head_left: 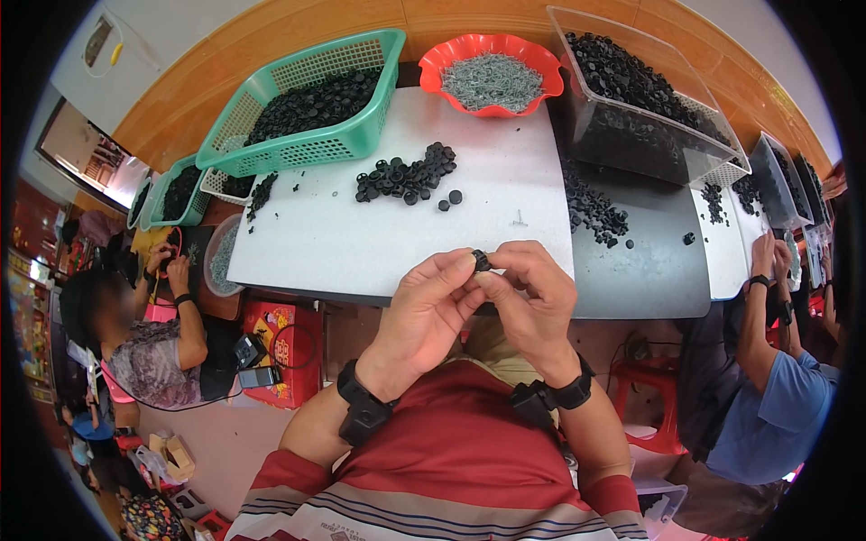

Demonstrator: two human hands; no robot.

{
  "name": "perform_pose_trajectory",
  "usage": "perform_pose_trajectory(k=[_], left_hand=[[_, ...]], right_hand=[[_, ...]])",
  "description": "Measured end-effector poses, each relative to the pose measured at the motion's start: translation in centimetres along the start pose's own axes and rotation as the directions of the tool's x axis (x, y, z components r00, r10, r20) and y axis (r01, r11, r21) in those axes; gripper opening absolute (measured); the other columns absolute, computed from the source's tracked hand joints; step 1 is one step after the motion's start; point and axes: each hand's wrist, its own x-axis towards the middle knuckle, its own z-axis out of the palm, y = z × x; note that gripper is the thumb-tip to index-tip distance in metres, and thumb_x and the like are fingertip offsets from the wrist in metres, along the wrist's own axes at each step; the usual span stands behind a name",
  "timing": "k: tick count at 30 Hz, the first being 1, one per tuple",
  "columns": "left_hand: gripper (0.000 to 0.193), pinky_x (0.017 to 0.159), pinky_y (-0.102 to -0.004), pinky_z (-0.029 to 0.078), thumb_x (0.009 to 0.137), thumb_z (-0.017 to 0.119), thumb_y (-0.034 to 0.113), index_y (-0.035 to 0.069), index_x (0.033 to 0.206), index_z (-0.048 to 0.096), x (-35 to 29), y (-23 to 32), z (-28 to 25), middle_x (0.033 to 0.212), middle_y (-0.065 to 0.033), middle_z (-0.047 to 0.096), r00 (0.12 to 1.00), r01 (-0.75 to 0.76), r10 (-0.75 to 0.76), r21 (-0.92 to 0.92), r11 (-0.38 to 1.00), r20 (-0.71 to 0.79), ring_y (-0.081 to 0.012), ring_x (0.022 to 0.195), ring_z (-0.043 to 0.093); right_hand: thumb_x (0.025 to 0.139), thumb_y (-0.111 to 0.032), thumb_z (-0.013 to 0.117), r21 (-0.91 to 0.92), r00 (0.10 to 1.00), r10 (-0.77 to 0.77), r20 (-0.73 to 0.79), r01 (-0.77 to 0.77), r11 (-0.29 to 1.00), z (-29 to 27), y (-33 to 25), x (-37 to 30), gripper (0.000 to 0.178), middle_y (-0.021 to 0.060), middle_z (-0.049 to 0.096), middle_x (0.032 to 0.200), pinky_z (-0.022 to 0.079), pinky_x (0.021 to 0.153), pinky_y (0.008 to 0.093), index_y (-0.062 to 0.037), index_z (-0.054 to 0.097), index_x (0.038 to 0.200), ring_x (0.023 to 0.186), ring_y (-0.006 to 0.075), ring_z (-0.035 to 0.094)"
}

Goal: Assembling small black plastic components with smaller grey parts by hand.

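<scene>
I've got the white tabletop [307, 243] filling the middle, its near edge running just ahead of the wearer, and a dark board [640, 279] carrying on past its right edge. Far right stands the big clear bin [622, 149], heaped with black parts; far left, the green basket [307, 149], also loaded, its near wall bordering my white space. Between them, at the far edge, there's the red bowl [494, 112], wavy-rimmed, filled with thin silver pieces.

And here come the hands: left hand [424, 302] and right hand [537, 302] meeting over the near edge, each pinching between thumb and finger. Beyond them, a pile of black caps [406, 176] mid-tabletop; my room is the white stretch from there back to the near edge, widest on the left. A little silver cluster [519, 219] breaks up the right side. Up between the fingertips sits the small black part [482, 261], gripped by both hands. Tiniest, two loose caps [456, 196] lie just right of the pile, on its near side.
</scene>
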Motion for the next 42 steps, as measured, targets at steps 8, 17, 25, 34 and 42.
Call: perform_pose_trajectory(k=[8,17,25,34,42], left_hand=[[0.017,0.091,-0.0302,0.055,0.098,0.065,0.011,0.003,0.113,0.066,-0.1,-0.2,0.2,0.105,-0.0070,0.069,1.000,0.002,-0.002,0.000,1.000,-0.009,-0.0153,0.097,0.066],[0.016,0.088,-0.0280,0.055,0.097,0.067,0.012,0.004,0.111,0.065,-0.1,-0.5,0.4,0.102,-0.0044,0.068,0.999,0.003,-0.002,0.002,1.000,-0.043,-0.0126,0.093,0.065],[0.016,0.086,-0.0267,0.056,0.097,0.067,0.012,0.004,0.111,0.065,-0.3,-0.6,0.7,0.102,-0.0045,0.068,0.997,0.000,0.002,0.025,1.000,-0.080,-0.0118,0.092,0.065],[0.015,0.083,-0.0262,0.057,0.097,0.068,0.012,0.002,0.109,0.067,-0.4,-1.0,0.8,0.104,-0.0066,0.070,0.994,-0.049,0.060,0.115,0.992,-0.091,-0.0124,0.088,0.066],[0.011,0.079,-0.0267,0.057,0.097,0.068,0.010,0.002,0.104,0.069,-0.6,-1.0,0.6,0.100,-0.0078,0.071,0.992,-0.088,0.110,0.293,0.952,-0.062,-0.0134,0.086,0.068]], right_hand=[[0.080,0.006,0.076,-0.179,0.990,-0.137,0.022,0.138,0.974,-0.3,-0.2,0.1,0.026,0.0135,0.067,0.097,0.053,0.060,0.0265,-0.0010,0.069,0.105,0.073,0.0181,0.067],[0.084,0.007,0.073,-0.226,0.967,-0.254,0.016,0.251,0.941,-0.4,-0.4,0.3,0.028,0.0145,0.067,0.098,0.057,0.060,0.0276,0.0003,0.068,0.111,0.074,0.0195,0.070],[0.085,0.007,0.072,-0.243,0.959,-0.281,0.032,0.280,0.929,-0.6,-0.1,0.1,0.028,0.0145,0.066,0.098,0.058,0.061,0.0282,0.0007,0.068,0.111,0.075,0.0205,0.071],[0.080,0.010,0.071,-0.346,0.937,-0.339,0.088,0.348,0.871,-0.9,0.3,-0.1,0.033,0.0137,0.065,0.098,0.057,0.056,0.0319,-0.0001,0.067,0.111,0.072,0.0252,0.070],[0.078,0.009,0.073,-0.315,0.940,-0.320,0.118,0.341,0.886,-1.7,-0.2,0.2,0.033,0.0135,0.066,0.096,0.057,0.056,0.0327,-0.0004,0.067,0.109,0.072,0.0267,0.069]])
